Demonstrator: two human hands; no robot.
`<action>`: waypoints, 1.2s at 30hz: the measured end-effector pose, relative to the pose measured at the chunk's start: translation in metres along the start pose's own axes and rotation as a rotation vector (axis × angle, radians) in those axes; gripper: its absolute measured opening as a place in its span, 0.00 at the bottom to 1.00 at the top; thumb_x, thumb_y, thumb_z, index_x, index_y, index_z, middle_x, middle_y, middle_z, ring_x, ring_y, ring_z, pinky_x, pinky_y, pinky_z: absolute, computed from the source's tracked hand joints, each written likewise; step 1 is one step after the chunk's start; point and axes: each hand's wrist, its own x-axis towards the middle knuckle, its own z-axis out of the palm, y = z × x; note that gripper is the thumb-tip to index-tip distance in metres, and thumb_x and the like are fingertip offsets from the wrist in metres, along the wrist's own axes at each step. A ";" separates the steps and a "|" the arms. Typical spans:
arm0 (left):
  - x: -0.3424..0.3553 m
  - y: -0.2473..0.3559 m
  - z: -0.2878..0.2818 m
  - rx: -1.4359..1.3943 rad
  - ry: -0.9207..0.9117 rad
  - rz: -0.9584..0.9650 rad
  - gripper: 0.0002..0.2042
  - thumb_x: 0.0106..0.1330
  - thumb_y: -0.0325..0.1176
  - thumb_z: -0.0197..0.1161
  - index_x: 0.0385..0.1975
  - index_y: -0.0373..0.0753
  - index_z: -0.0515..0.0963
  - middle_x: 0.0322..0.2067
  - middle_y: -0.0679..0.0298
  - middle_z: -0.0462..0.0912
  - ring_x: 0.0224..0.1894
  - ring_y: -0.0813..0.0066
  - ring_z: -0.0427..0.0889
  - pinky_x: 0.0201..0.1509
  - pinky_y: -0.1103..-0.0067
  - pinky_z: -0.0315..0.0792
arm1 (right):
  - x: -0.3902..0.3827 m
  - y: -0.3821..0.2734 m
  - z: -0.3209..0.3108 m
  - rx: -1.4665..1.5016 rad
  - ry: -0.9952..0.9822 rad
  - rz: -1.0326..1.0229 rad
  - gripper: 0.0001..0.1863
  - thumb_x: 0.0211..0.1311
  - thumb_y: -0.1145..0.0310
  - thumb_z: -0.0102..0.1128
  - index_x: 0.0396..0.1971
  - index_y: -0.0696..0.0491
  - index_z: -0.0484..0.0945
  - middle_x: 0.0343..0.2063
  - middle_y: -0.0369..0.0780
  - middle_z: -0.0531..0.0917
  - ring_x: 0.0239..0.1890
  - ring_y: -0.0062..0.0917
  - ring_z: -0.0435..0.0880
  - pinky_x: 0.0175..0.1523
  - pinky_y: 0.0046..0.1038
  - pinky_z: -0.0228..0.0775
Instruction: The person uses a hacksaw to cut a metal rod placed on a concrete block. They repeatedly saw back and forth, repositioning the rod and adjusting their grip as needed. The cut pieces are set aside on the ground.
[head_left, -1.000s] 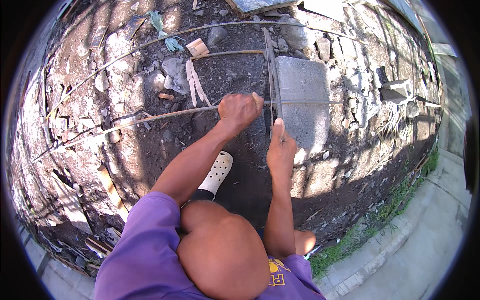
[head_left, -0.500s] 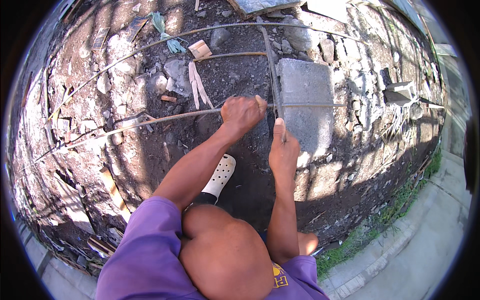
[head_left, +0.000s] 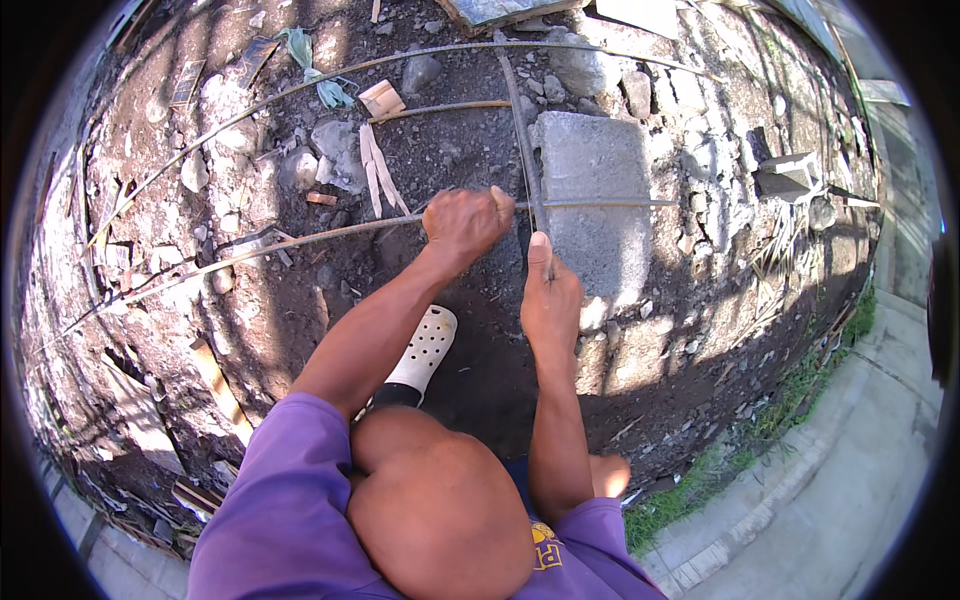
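My left hand (head_left: 465, 225) is closed around a long thin rod (head_left: 290, 243), which looks like rebar. The rod runs from the far left, under my fist, and out over a grey concrete block (head_left: 598, 165). My right hand (head_left: 552, 300) grips the near end of a thicker bar (head_left: 522, 130), thumb laid along its top. This bar points away from me and crosses the rod just right of my left fist, beside the block's left edge. Whether bar and rod are joined at the crossing, I cannot tell.
Another long rod (head_left: 390, 62) arcs across the far side, near the bar's far end. A short rod (head_left: 450, 107) and a wood piece (head_left: 381, 99) lie between. Rubble and stones (head_left: 420, 73) cover the soil. My white clog (head_left: 430, 345) stands below my left hand.
The scene has shifted slightly left in view. Both hands keep their grips, with no clear movement of the bar against the rod.
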 end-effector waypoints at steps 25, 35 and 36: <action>-0.007 -0.008 0.019 -0.065 0.110 0.061 0.22 0.68 0.38 0.58 0.08 0.40 0.80 0.10 0.52 0.78 0.12 0.54 0.79 0.23 0.61 0.77 | -0.147 -0.016 -0.076 0.153 -0.199 0.570 0.29 0.80 0.50 0.51 0.41 0.66 0.83 0.20 0.46 0.78 0.27 0.24 0.75 0.36 0.37 0.70; 0.003 -0.005 0.007 -0.045 0.088 0.086 0.23 0.68 0.39 0.57 0.08 0.41 0.80 0.12 0.52 0.81 0.13 0.56 0.81 0.29 0.62 0.79 | -0.083 0.032 -0.025 0.023 -0.022 0.223 0.34 0.80 0.45 0.50 0.28 0.65 0.76 0.17 0.46 0.70 0.25 0.28 0.65 0.34 0.39 0.65; 0.000 -0.007 0.009 -0.037 0.079 0.071 0.23 0.68 0.39 0.57 0.08 0.41 0.80 0.11 0.52 0.80 0.13 0.56 0.81 0.29 0.62 0.79 | -0.114 0.035 -0.041 0.043 -0.041 0.213 0.33 0.80 0.45 0.50 0.29 0.64 0.77 0.17 0.45 0.71 0.25 0.26 0.66 0.33 0.38 0.65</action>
